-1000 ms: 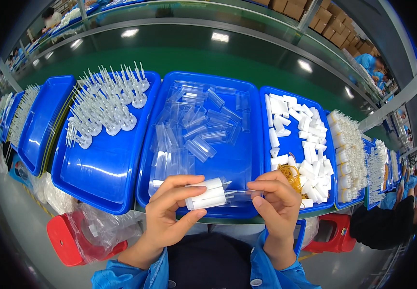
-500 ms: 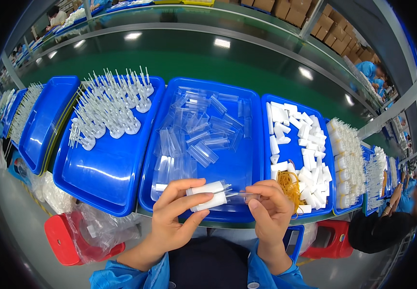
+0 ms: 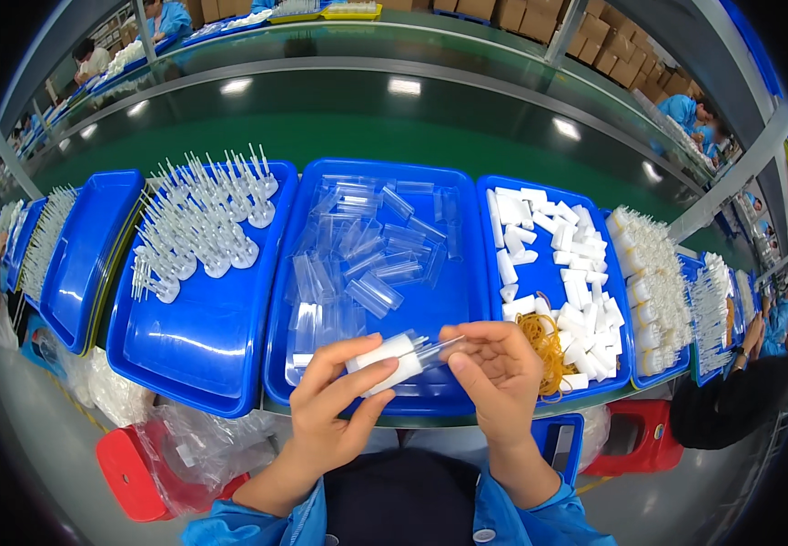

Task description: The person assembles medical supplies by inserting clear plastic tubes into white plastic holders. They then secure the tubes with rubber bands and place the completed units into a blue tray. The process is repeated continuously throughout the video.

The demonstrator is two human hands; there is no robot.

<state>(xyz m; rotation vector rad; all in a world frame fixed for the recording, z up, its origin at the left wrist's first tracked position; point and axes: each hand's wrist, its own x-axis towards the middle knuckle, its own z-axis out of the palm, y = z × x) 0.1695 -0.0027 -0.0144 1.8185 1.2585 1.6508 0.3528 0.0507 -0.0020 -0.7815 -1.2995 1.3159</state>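
Over the near edge of the middle blue tray, my left hand (image 3: 338,389) grips a white block assembly (image 3: 396,362) between thumb and fingers. The assembly looks like white blocks with clear plastic around them. Thin clear and greyish strips (image 3: 432,349) stick out of its right end. My right hand (image 3: 500,375) is closed at the outer tip of these strips, thumb and forefinger around a slim clear piece; the exact contact is partly hidden. Beneath and beyond my hands, many clear plastic sleeves (image 3: 376,291) lie loosely in the middle tray (image 3: 430,314).
To the right, a blue tray (image 3: 529,284) holds white blocks (image 3: 585,264) and brown rubber bands (image 3: 544,350). On the left, another tray (image 3: 185,337) carries upright white-stemmed pieces (image 3: 203,223). A green conveyor belt (image 3: 339,118) runs behind. Red stools (image 3: 135,469) stand below; other people work nearby.
My right hand has shifted left and up, nearer the white block assembly. The clear piece between my hands now tilts upward to the right. The whole view has shifted slightly.
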